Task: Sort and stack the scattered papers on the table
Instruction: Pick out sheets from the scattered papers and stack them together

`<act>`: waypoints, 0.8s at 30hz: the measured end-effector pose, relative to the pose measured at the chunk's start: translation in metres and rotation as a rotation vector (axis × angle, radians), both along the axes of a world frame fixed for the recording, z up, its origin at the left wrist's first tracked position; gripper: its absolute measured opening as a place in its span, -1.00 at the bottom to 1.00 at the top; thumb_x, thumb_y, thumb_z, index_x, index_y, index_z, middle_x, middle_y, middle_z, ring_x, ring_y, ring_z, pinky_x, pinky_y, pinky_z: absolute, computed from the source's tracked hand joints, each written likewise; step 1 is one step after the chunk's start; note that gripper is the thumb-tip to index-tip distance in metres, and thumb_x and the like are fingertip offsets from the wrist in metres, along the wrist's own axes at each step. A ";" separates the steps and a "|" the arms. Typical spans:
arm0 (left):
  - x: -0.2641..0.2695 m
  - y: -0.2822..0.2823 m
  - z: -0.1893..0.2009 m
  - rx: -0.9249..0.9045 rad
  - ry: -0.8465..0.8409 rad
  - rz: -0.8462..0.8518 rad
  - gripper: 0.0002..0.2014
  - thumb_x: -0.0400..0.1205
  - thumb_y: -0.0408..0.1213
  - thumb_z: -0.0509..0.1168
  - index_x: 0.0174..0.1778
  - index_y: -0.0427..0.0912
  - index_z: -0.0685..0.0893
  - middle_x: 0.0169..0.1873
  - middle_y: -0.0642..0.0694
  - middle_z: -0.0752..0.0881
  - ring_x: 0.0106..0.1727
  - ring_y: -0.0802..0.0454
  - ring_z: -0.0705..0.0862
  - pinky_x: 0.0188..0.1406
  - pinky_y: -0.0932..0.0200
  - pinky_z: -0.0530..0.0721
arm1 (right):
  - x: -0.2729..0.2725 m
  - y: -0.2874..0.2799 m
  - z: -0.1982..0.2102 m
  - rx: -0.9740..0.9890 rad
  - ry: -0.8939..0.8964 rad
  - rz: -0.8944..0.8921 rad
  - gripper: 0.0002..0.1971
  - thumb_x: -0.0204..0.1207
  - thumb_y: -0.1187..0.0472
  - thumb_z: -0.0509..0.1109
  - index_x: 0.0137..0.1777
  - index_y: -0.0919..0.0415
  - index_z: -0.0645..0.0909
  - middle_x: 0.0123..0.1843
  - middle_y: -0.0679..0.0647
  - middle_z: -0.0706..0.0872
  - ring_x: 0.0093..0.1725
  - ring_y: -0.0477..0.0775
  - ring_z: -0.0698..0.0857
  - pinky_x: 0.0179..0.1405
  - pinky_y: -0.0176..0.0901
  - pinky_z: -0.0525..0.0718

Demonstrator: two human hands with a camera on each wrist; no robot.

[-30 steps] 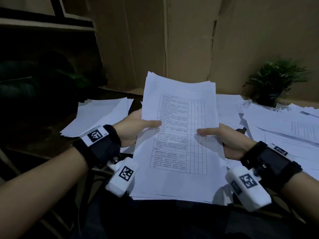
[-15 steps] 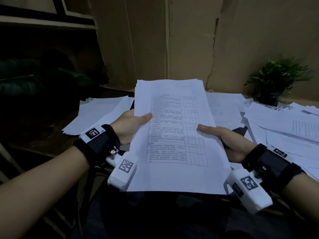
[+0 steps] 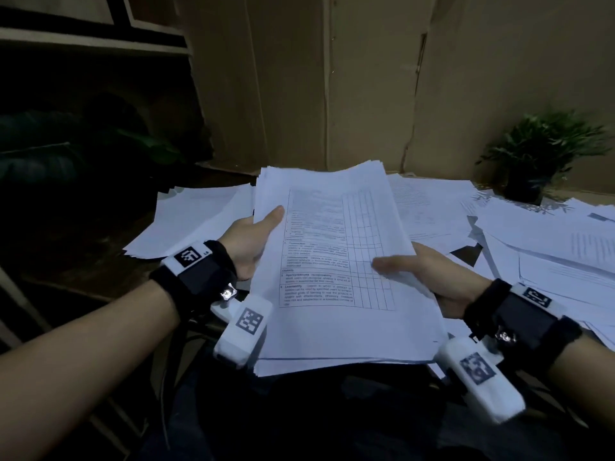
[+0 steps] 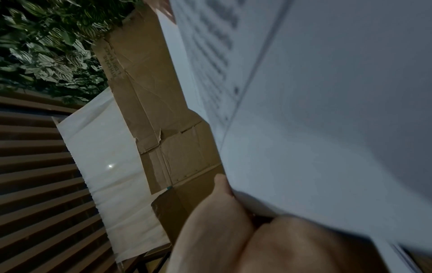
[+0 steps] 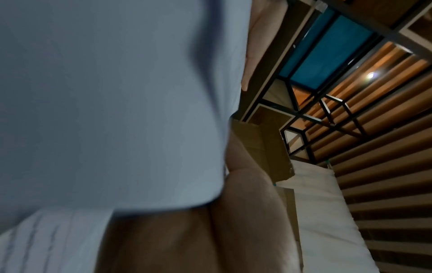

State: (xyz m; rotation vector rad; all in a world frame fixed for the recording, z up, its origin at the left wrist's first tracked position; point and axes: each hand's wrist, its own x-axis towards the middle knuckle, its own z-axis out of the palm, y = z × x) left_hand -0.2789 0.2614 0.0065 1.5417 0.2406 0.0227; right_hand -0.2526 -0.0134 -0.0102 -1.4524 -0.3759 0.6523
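Note:
I hold a thick stack of white papers (image 3: 332,277) above my lap; its top sheet carries a printed table. My left hand (image 3: 253,241) grips the stack's left edge, thumb on top and fingers underneath. My right hand (image 3: 429,277) grips the right edge the same way, thumb lying across the top sheet. The stack (image 4: 327,110) fills the left wrist view beside my left thumb (image 4: 222,199). In the right wrist view the stack (image 5: 105,92) covers most of the frame next to my right hand (image 5: 245,212). More loose papers (image 3: 549,247) lie scattered on the table.
A smaller pile of sheets (image 3: 196,221) lies on the table at the left. A potted plant (image 3: 535,158) stands at the back right. Cardboard panels (image 3: 332,78) form the wall behind the table. A dark leafy plant (image 3: 50,151) sits at far left.
The stack has tilted down from nearly upright to flatter and has come closer over my lap. Both hands keep their grip on its edges.

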 end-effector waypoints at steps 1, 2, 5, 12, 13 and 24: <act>-0.001 0.002 0.000 0.009 0.025 0.014 -0.56 0.73 0.07 0.19 0.33 -0.17 0.67 0.11 -0.11 0.82 0.12 -0.12 0.80 0.09 0.02 0.74 | 0.001 0.000 -0.002 -0.036 -0.055 0.004 -0.69 0.71 0.30 0.28 0.42 0.17 0.59 0.31 0.07 0.79 0.29 0.09 0.76 0.23 -0.11 0.75; -0.001 0.004 0.000 0.021 0.039 -0.002 -0.54 0.73 0.10 0.15 0.35 -0.16 0.66 0.11 -0.11 0.82 0.13 -0.11 0.80 0.08 0.02 0.75 | 0.001 -0.001 -0.003 -0.058 -0.088 -0.001 -0.70 0.72 0.29 0.27 0.42 0.17 0.59 0.31 0.06 0.79 0.31 0.09 0.76 0.26 -0.09 0.73; -0.013 0.005 0.001 -0.024 0.020 -0.099 -0.53 0.73 0.15 0.06 0.34 -0.02 0.69 0.16 -0.05 0.78 0.17 -0.05 0.75 0.17 0.03 0.73 | 0.008 -0.006 -0.010 -0.046 -0.131 -0.115 -0.67 0.70 0.20 0.31 0.41 0.28 0.60 0.31 0.18 0.78 0.33 0.28 0.73 0.40 0.17 0.63; -0.057 -0.006 -0.023 -0.090 -0.028 -0.306 -0.64 0.68 -0.29 0.25 0.41 -0.02 0.54 0.26 -0.13 0.76 0.15 -0.20 0.79 -0.09 0.01 0.82 | 0.020 -0.010 -0.005 0.101 -0.082 -0.315 -0.66 0.71 0.17 0.28 0.43 0.25 0.59 0.30 0.21 0.78 0.23 0.27 0.79 0.14 0.14 0.79; -0.058 -0.008 -0.027 -0.073 -0.052 -0.296 -0.62 0.69 -0.32 0.25 0.43 0.00 0.51 0.28 -0.13 0.75 0.17 -0.21 0.78 -0.07 0.00 0.82 | 0.020 -0.010 -0.005 0.079 -0.092 -0.312 -0.65 0.71 0.16 0.29 0.42 0.27 0.60 0.30 0.24 0.77 0.23 0.31 0.78 0.16 0.17 0.78; -0.056 -0.002 -0.048 0.159 -0.266 -0.015 -0.56 0.71 -0.57 0.19 0.47 -0.11 0.51 0.26 0.03 0.74 0.24 0.15 0.73 0.10 0.34 0.69 | 0.016 -0.001 -0.002 0.006 -0.140 -0.112 -0.70 0.70 0.12 0.28 0.29 0.23 0.70 0.17 0.21 0.84 0.11 0.16 0.81 0.04 -0.14 0.77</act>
